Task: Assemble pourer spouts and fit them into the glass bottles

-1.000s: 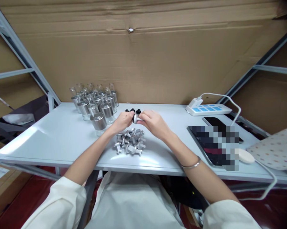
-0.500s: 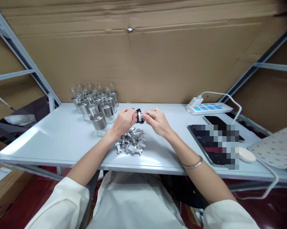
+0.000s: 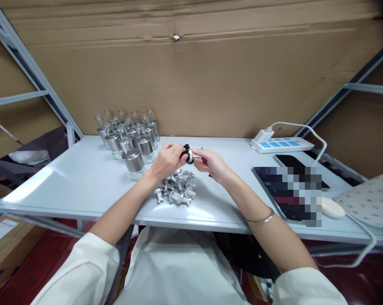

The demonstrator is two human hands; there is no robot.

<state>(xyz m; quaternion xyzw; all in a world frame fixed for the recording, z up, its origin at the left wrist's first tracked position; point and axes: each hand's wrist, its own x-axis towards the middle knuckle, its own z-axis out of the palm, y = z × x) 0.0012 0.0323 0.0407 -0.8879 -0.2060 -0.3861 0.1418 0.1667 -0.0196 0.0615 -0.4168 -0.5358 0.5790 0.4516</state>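
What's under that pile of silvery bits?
The silvery pieces sit on the white table, which shows around them. The spot right underneath is covered, so I can't tell if anything hides there.

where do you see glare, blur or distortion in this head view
Head view: glare whitens the tabletop at its left end and near edge; head view: the black-and-silver piece in the left hand and right hand looks soft, details unclear; head view: pixelation hides part of the larger device; head view: the left metal post slants, perhaps partly wide-angle distortion.
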